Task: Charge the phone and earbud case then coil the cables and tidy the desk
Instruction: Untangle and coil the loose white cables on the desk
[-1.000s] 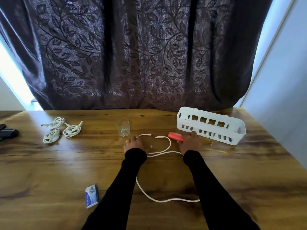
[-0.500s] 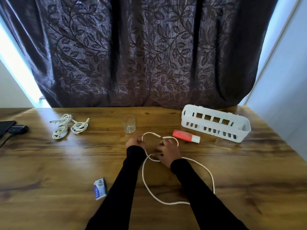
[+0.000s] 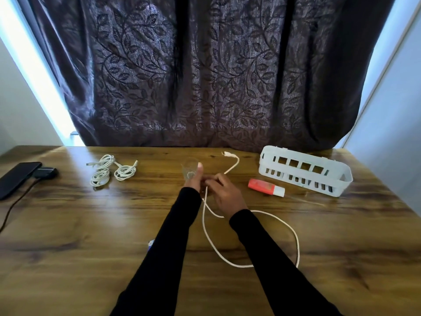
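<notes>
- Head view: left hand (image 3: 193, 180) and right hand (image 3: 224, 192) meet mid-counter (image 3: 68, 236), both pinching the white cable (image 3: 293, 233).
- Its big loop lies on the wood nearer the person; the plug end (image 3: 226, 153) sticks up behind.
- Coiled cables (image 3: 109, 171) rest far left, near the phone (image 3: 16, 179).

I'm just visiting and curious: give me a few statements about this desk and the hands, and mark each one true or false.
1. Both hands, the left hand and the right hand, hold the loose white cable. True.
2. The orange tube lies inside the white basket. False: it lies on the desk in front of the basket.
3. Coiled white cables lie left of the hands. True.
4. The phone sits in the basket. False: it lies at the desk's left edge.
</notes>
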